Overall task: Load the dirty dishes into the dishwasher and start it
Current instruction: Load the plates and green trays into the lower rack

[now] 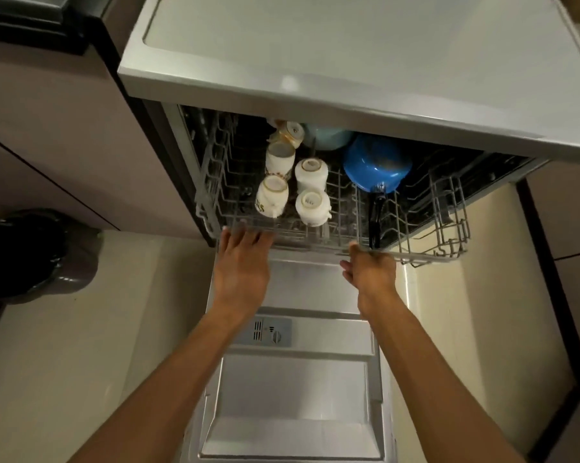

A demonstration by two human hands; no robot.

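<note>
We count 5 mugs (310, 173), 1 pan (377, 165), 1 bowl (328, 137); L hand (241, 262) flat-open touching rack (449, 208), R hand (370, 267) at rim, grip unclear.

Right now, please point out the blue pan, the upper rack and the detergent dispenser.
blue pan (377, 165): head view, on its blue body.
upper rack (425, 255): head view, on its front wire rim.
detergent dispenser (270, 331): head view, on its grey cover.

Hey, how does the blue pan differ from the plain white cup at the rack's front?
The blue pan is blue with a long black handle; the plain white cup is white, base up. The pan is much wider than the cup. Both rest in the same rack.
</note>
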